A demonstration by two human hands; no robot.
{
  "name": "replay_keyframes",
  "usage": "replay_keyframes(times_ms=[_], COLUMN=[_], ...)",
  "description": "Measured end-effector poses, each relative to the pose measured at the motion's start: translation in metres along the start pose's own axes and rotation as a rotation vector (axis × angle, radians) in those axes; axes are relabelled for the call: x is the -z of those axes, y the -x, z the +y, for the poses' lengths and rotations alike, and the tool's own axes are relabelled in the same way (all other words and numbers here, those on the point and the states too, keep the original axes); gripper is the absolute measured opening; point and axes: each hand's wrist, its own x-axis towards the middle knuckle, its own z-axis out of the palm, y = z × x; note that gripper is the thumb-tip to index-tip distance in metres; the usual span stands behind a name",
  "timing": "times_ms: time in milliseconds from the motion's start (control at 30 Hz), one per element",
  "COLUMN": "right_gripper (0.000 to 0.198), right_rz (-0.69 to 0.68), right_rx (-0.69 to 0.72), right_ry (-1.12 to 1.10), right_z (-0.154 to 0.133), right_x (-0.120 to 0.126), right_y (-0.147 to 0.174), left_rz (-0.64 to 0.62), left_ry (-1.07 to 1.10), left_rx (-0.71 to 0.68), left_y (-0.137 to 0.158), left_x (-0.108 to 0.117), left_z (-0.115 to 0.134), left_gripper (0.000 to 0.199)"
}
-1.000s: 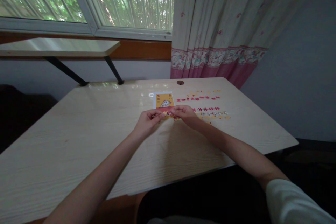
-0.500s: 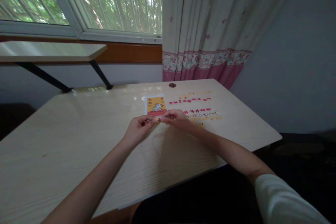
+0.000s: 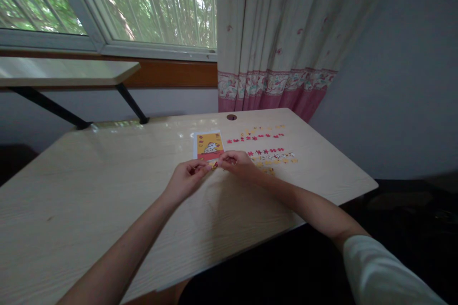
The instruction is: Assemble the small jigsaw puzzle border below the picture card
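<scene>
My left hand [image 3: 189,177] is closed, with thumb and fingertips pinching a small yellow and red jigsaw piece [image 3: 213,166] just above the table. Facing it, my right hand [image 3: 239,164] is also pinched, its fingertips at the red end of the jigsaw piece. The fingers partly cover it, so whether it is one piece or two joined ones cannot be made out. Right behind my hands lies a picture card [image 3: 209,139] with a white animal on orange and red. To the right, loose red jigsaw pieces [image 3: 254,138] and white jigsaw pieces [image 3: 277,157] lie in rows.
Yellow jigsaw pieces [image 3: 286,161] lie along the right rows, some partly behind my right wrist. The pale wooden table [image 3: 107,190] has a cable hole [image 3: 232,117] near its back edge. A raised shelf [image 3: 64,72] stands at the back left; a curtain [image 3: 275,47] hangs behind.
My right fingertips have drawn slightly apart from my left ones, showing more of the piece between them. The whole view has shifted a little.
</scene>
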Motion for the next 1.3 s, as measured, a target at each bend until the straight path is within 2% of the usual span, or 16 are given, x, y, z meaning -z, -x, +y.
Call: replay_keyframes(times_ms=[133,200,267,367,433,600,733,833,967,1133,1300], right_gripper=[0.025,0.024,0.023,0.023,0.021,0.018,0.019,0.020,0.017,0.021,0.021], right_rz=[0.007,0.010,0.008,-0.004,-0.007,0.000,0.152,0.263,0.275,0.235,0.229], right_rx=[-0.061,-0.077,-0.077,-0.073,-0.076,-0.063,-0.026,-0.115,-0.216,-0.318,-0.347], right_ry=[-0.009,0.015,0.047,0.085,0.124,0.293,0.513,0.563,0.625,0.740,0.828], right_z=[-0.001,-0.002,-0.004,-0.007,-0.009,-0.010,-0.002,0.007,0.020,0.027,0.029], right_x=[0.002,0.004,0.006,0.009,0.009,0.013,0.034,0.058,0.079,0.075,0.069], right_y=[-0.001,-0.001,-0.001,0.000,0.000,0.000,-0.014,-0.035,-0.065,-0.088,-0.095], left_rz=[0.027,0.051,0.081,0.005,-0.053,-0.180,-0.220,-0.217,-0.205,-0.214,-0.239], left_ry=[-0.104,-0.244,-0.475,-0.799,-0.895,-0.926,-0.927,-0.916,-0.894,-0.874,-0.889], left_rx=[0.007,-0.034,-0.122,-0.233,-0.273,-0.289,-0.277,-0.275,-0.295,-0.338,-0.352], left_y=[-0.004,-0.008,-0.011,-0.015,-0.017,-0.020,-0.022,-0.022,-0.021,-0.020,-0.020], left_x=[0.009,0.020,0.034,0.056,0.067,0.076,0.074,0.071,0.068,0.066,0.065], left_z=[-0.004,-0.009,-0.013,-0.015,-0.015,-0.018,-0.021,-0.020,-0.021,-0.024,-0.024], left_gripper=[0.036,0.035,0.032,0.029,0.028,0.032,0.036,0.037,0.038,0.035,0.033])
